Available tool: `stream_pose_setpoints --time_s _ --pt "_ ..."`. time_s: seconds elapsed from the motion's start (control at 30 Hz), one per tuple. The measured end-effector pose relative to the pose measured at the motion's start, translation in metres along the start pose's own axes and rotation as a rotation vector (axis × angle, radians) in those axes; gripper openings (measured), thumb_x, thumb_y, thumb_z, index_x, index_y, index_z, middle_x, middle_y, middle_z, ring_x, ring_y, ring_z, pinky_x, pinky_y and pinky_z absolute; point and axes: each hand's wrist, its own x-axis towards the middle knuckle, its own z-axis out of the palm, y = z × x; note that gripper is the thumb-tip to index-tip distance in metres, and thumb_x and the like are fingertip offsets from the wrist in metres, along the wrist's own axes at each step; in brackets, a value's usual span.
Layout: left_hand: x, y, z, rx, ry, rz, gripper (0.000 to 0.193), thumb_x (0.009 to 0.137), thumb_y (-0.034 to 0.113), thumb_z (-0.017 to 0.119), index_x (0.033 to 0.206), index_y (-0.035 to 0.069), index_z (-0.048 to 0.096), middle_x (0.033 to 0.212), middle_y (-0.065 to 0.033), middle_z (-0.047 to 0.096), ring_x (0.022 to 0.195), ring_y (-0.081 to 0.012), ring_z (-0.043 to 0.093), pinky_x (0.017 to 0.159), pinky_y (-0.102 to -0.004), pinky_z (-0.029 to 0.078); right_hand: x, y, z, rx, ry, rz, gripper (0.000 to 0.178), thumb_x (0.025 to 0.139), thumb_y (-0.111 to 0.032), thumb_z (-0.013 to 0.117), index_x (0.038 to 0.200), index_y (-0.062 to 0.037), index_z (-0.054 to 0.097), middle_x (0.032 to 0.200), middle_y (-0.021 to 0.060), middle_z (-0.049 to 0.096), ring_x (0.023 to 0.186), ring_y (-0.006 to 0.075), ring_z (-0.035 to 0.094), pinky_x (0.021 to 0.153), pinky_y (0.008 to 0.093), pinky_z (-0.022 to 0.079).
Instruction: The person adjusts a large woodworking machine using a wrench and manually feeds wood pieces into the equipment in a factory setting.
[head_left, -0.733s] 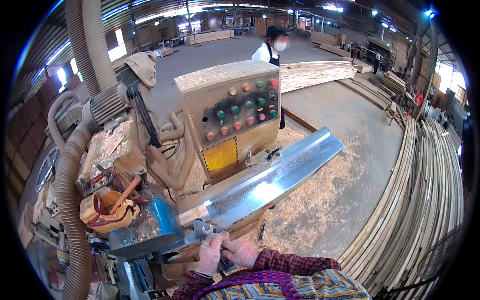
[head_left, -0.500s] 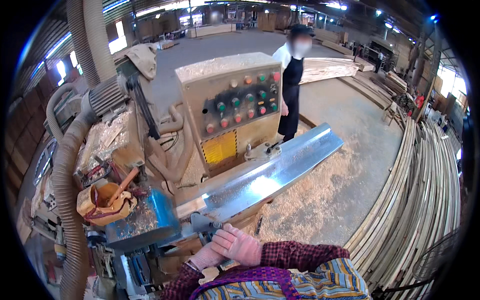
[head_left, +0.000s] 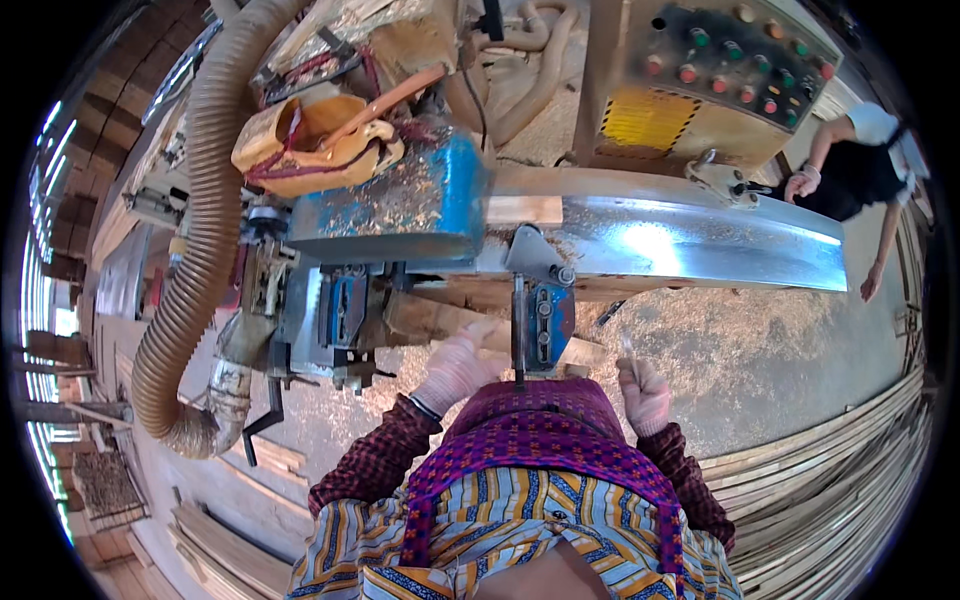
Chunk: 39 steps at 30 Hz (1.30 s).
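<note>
- Left hand, in a pale work glove, resting flat on a wooden piece at the machine's front; fingers stretched forward over the wood, palm down, not closed round it.
- Right hand, also gloved, held just right of the blue bracket; fingers curled loosely upward, with something thin and pale at the fingertips, too small to make out; whether actually gripped cannot be told.
- Wooden piece lying low against the machine body, between the blue housing above and the left hand below, its right end hidden behind the bracket.
- Shiny metal guide running rightward from the housing, a short pale wood block showing at its left end.
- Ribbed dust hose curving down the left side of the machine.
- Control box with red and green buttons and a yellow panel, top right.
- Another person in dark clothes at the far end of the guide, one gloved hand near the rail.
- Sawdust on the floor under the guide; stacked long boards at lower right.
</note>
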Motion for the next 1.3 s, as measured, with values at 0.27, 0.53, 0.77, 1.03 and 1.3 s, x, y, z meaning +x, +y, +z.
stream_pose_setpoints --time_s 0.27,0.53,0.77,1.03,1.3 --pt "0.006 0.002 0.065 0.065 -0.182 -0.343 0.115 0.076 0.037 0.078 0.159 0.016 0.002 0.135 -0.0239 0.056 0.111 -0.0373 0.065 0.093 -0.0467 0.052 0.123 0.009 0.046 -0.195 -0.140 0.051 0.026 0.092 -0.015 0.064 0.115 -0.0039 0.067 0.095 0.0158 0.071 0.087 0.0222 0.068 0.078 0.0339 0.053" --pt "0.017 0.006 0.081 -0.009 -0.036 -0.452 0.106 0.077 0.032 0.077 0.156 0.012 0.010 0.128 -0.0251 0.059 0.110 -0.0423 0.064 0.092 -0.0497 0.052 0.182 -0.017 0.071 -0.428 -0.567 -0.152 0.072 0.078 -0.032 0.081 0.140 -0.0097 0.053 0.116 0.0182 0.069 0.102 0.0306 0.069 0.091 0.0359 0.054" --pt "0.020 0.005 0.078 -0.122 0.029 -0.373 0.107 0.075 0.026 0.078 0.156 0.010 0.009 0.123 -0.0286 0.059 0.112 -0.0422 0.062 0.093 -0.0485 0.052 0.192 -0.017 0.074 -0.517 -0.623 -0.075 0.070 0.080 -0.037 0.079 0.139 -0.0109 0.052 0.118 0.0186 0.068 0.109 0.0341 0.066 0.094 0.0396 0.052" --pt "0.025 0.008 0.072 -0.153 0.010 -0.400 0.109 0.075 0.027 0.079 0.156 0.008 0.010 0.124 -0.0308 0.058 0.114 -0.0425 0.062 0.095 -0.0476 0.051 0.200 -0.014 0.077 -0.415 -0.628 0.046 0.066 0.080 -0.037 0.080 0.137 -0.0122 0.055 0.113 0.0186 0.070 0.107 0.0337 0.067 0.091 0.0392 0.053" --pt "0.025 0.010 0.068 -0.102 -0.036 -0.395 0.111 0.080 0.025 0.076 0.158 0.010 -0.001 0.134 -0.0313 0.052 0.121 -0.0429 0.057 0.099 -0.0463 0.050 0.209 -0.005 0.063 -0.367 -0.609 0.027 0.058 0.082 -0.037 0.078 0.132 -0.0131 0.060 0.108 0.0207 0.071 0.101 0.0349 0.069 0.087 0.0394 0.055"
